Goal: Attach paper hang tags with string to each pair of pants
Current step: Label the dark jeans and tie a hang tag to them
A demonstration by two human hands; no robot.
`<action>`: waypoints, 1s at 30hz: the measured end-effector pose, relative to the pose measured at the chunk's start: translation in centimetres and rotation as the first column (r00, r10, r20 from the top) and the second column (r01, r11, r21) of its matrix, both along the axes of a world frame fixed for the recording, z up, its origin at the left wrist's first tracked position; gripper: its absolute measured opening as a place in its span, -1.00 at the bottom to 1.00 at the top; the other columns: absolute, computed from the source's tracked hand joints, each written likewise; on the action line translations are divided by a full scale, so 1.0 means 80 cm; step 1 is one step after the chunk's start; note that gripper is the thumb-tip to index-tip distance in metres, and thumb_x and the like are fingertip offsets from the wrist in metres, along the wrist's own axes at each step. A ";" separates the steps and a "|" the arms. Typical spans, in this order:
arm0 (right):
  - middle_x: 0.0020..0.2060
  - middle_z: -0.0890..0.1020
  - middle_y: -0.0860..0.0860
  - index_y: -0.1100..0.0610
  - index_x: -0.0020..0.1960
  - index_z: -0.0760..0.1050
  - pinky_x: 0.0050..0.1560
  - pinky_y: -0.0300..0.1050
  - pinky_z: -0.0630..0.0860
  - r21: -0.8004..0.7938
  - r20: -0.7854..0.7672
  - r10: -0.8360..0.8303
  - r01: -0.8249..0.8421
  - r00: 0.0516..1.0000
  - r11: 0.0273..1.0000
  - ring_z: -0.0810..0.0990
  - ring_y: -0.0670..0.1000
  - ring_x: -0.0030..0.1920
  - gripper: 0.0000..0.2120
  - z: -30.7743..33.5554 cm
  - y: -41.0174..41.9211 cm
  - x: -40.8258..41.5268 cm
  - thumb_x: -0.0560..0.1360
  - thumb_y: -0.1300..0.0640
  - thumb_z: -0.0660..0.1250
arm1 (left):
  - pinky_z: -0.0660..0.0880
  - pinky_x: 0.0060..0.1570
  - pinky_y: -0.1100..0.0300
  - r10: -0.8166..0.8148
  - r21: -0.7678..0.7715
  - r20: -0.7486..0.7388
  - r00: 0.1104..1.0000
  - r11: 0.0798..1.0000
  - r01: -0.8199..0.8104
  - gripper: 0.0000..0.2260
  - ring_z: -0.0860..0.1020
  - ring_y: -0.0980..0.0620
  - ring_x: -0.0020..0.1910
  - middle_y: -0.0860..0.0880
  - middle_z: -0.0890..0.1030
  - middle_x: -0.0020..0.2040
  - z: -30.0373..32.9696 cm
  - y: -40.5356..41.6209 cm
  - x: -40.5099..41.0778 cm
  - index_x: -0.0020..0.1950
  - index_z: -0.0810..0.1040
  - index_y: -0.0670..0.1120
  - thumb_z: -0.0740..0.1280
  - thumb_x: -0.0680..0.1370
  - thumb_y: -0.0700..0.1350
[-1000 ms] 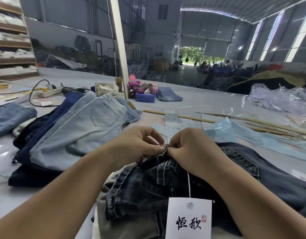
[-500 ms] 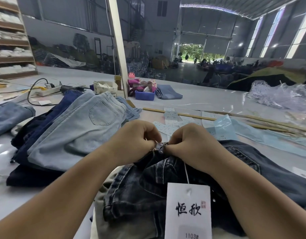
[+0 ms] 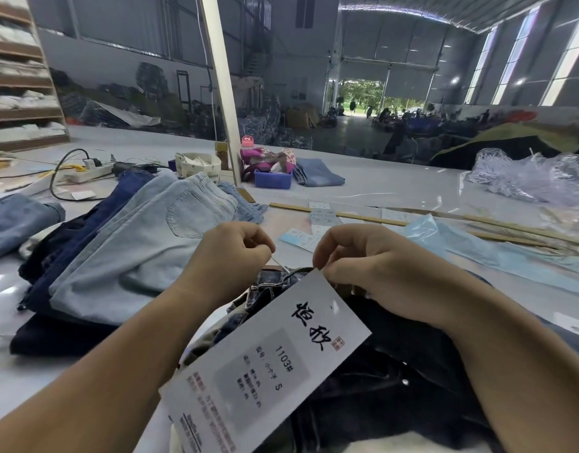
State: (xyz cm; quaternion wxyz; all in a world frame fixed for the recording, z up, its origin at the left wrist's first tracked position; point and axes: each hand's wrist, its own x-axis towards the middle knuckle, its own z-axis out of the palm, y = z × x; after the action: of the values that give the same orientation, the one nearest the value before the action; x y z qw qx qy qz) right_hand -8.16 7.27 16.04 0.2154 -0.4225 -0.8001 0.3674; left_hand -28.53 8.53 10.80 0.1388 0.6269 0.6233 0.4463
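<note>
White rectangular paper hang tag (image 3: pixel 265 361) printed with black characters is lying tilted on the dark washed denim pants (image 3: pixel 373 387) near centre, its top corner at the waistband, while the left hand (image 3: pixel 231 256) and right hand (image 3: pixel 356 256), fingers curled tight, are each pinching an end of the thin pale string (image 3: pixel 279 265), apparently tightening the knot. Next move is likely calling for cinching it fully, then releasing. Counting: one tag, one string, two hands, one stack of folded blue jeans (image 3: pixel 125 250) at left.

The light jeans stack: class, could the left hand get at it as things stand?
Probably yes, once freed. The light jeans lie beside the left hand with nothing between them, but that hand is pinching the string of the tag.
</note>
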 end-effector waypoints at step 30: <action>-0.33 0.63 -0.04 0.04 -0.16 0.63 -0.41 -0.25 0.39 0.237 0.135 0.169 -0.197 0.976 0.951 0.50 -0.18 -0.41 -0.82 -0.022 -0.019 -0.018 0.49 -0.05 0.41 | 0.38 -0.55 0.28 0.061 -0.098 0.470 0.880 0.995 -0.016 -0.86 0.42 0.17 -0.56 0.05 0.50 -0.48 -0.005 0.048 0.026 -0.26 0.62 -0.11 0.32 0.47 -0.25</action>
State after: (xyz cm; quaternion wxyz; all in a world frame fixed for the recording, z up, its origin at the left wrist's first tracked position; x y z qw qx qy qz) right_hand -9.58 5.72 14.31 0.1863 -0.3359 -0.8865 0.2579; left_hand -26.48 12.40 10.37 0.3060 0.4797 0.6026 0.5596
